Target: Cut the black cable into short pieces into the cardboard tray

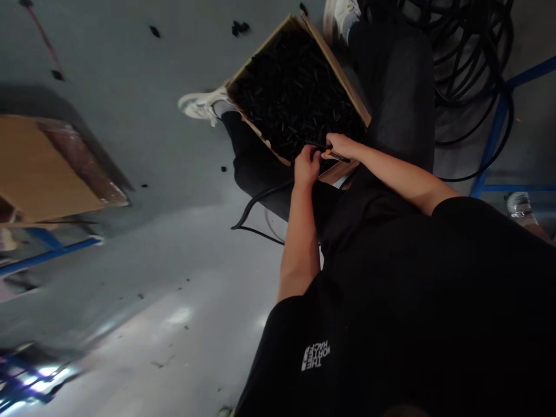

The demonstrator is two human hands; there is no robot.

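Observation:
My left hand [306, 167] is closed around a black hose [264, 194] at the near edge of the box. From that hand the hose loops out to the left and back under my forearm. My right hand [343, 146] is closed on a small dark tool with an orange part [329, 152], whose exact kind I cannot make out. The two hands almost touch. Beneath and beyond them a cardboard box [259, 51] between my legs is full of short black tube pieces [295, 87].
Coils of black hose [464, 52] lie at the upper right beside a blue metal frame [497, 124]. Another cardboard box [47, 168] is at the left. Small black pieces [240, 28] are scattered on the grey floor. Someone's shoe [519, 205] shows at the right edge.

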